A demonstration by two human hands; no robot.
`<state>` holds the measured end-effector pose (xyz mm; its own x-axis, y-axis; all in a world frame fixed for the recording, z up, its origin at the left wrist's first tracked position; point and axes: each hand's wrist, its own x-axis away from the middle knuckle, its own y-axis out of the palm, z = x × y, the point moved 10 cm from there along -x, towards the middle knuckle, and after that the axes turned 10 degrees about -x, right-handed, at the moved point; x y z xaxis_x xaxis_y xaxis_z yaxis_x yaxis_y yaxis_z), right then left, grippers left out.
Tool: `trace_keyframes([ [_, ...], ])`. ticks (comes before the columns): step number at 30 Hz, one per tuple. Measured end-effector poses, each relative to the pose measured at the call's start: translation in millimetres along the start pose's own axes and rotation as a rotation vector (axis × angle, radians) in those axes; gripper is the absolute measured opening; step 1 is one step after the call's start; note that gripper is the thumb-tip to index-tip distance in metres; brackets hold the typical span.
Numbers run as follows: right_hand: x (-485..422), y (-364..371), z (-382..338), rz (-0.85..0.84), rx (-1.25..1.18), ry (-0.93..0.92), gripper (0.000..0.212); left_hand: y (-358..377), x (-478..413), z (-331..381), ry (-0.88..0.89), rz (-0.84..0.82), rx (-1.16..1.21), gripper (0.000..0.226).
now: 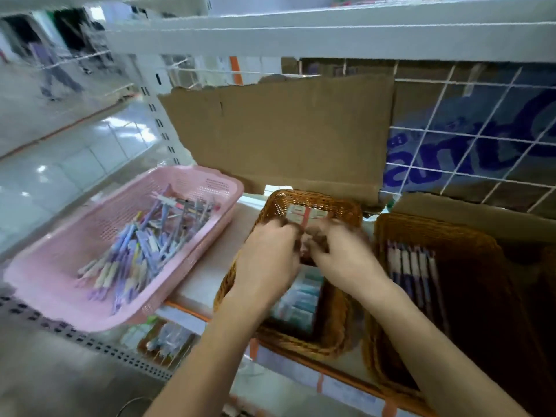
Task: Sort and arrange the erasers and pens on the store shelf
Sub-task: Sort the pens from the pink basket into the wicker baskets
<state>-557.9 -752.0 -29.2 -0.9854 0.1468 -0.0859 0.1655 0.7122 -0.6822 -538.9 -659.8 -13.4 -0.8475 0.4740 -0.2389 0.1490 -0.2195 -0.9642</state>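
Grip unclear: left hand (268, 255), right hand (341, 255) curled among erasers (298, 299) in basket (316, 200).

Two hands (267, 254) (343, 254), two wicker baskets (313, 200) (436, 233), one pink basket (60, 296), one cardboard sheet (279, 130).

The wicker basket (313, 203) I reach into is woven and brown, ribbed and slightly glossy. Left of it, the pink basket (210, 188) is smooth perforated plastic and holds pastel plastic pens (144, 251). Behind it stands matt brown cardboard (279, 130) with rough torn edges. Behind it to the right, the grid (469, 136) is white-coated wire.
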Motion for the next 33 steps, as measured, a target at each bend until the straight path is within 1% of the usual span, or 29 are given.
trace_keyframes([
  [2,-15,29,-36,-0.036,-0.039,-0.099,0.016,-8,7,-48,-0.056,-0.010,-0.036,0.021],
  [5,-36,71,-90,-0.049,-0.024,-0.229,0.017,-15,18,-127,-0.160,-0.062,-0.092,0.027],
  [7,-51,100,-119,-0.074,0.017,-0.276,0.019,-14,26,-181,-0.263,-0.150,-0.173,0.032],
  [9,-66,130,-142,-0.113,0.047,-0.307,0.019,-10,34,-226,-0.350,-0.308,-0.294,0.040],
  [11,-82,162,-152,-0.180,0.130,-0.272,0.019,-1,39,-254,-0.367,-0.492,-0.358,0.052],
  [12,-90,176,-153,-0.210,0.198,-0.234,0.023,5,39,-261,-0.355,-0.571,-0.355,0.059],
  [14,-101,197,-148,-0.266,0.290,-0.092,0.041,20,36,-265,-0.323,-0.667,-0.318,0.064],
  [15,-105,205,-142,-0.298,0.330,-0.008,0.048,27,32,-266,-0.309,-0.681,-0.304,0.063],
  [16,-108,212,-139,-0.322,0.383,0.034,0.049,34,26,-266,-0.291,-0.678,-0.302,0.061],
  [18,-116,220,-136,-0.313,0.464,0.055,0.045,48,14,-269,-0.271,-0.690,-0.327,0.059],
  [21,-125,222,-131,-0.270,0.428,0.086,0.040,65,6,-278,-0.322,-0.729,-0.304,0.058],
  [23,-126,224,-128,-0.285,0.392,0.123,0.038,66,-1,-279,-0.317,-0.685,-0.266,0.051],
  [25,-127,222,-129,-0.259,0.371,0.110,0.036,63,-5,-282,-0.301,-0.635,-0.276,0.039],
  [28,-128,226,-127,-0.266,0.384,0.094,0.035,55,-7,-287,-0.289,-0.562,-0.263,0.031],
  [30,-129,229,-126,-0.263,0.349,0.078,0.032,50,-7,-291,-0.278,-0.528,-0.261,0.026],
  [33,-131,222,-129,-0.176,0.275,0.057,0.028,45,-8,-295,-0.288,-0.503,-0.229,0.019],
])
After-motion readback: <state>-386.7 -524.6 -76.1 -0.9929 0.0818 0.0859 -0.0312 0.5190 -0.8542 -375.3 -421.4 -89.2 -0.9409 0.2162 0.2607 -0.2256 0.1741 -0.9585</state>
